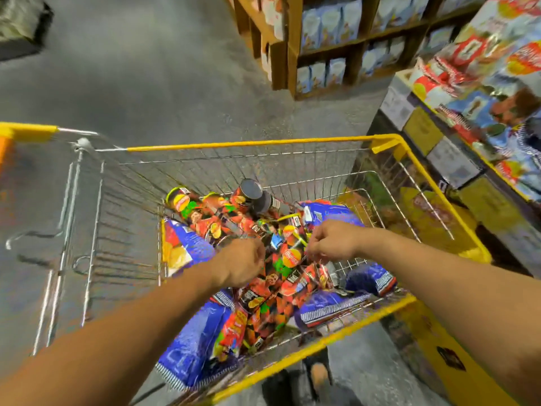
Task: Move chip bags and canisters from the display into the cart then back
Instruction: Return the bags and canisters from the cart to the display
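A wire cart with a yellow rim [263,143] stands in front of me, filled with chip packs. Red-orange canisters [246,194] lie at its far end, blue chip bags [187,347] along the sides, and red-orange bags [272,300] in the middle. My left hand [238,265] reaches down into the pile with fingers curled; what they grip is hidden. My right hand [333,241] pinches the top edge of a red-orange chip bag [289,256] in the centre of the cart.
The chip display [491,92] rises at the right on a yellow base [439,347], close against the cart's side. Brown shelving with pale blue packs [330,39] stands behind. Grey floor lies to the left. A second cart's handle [29,131] shows at far left.
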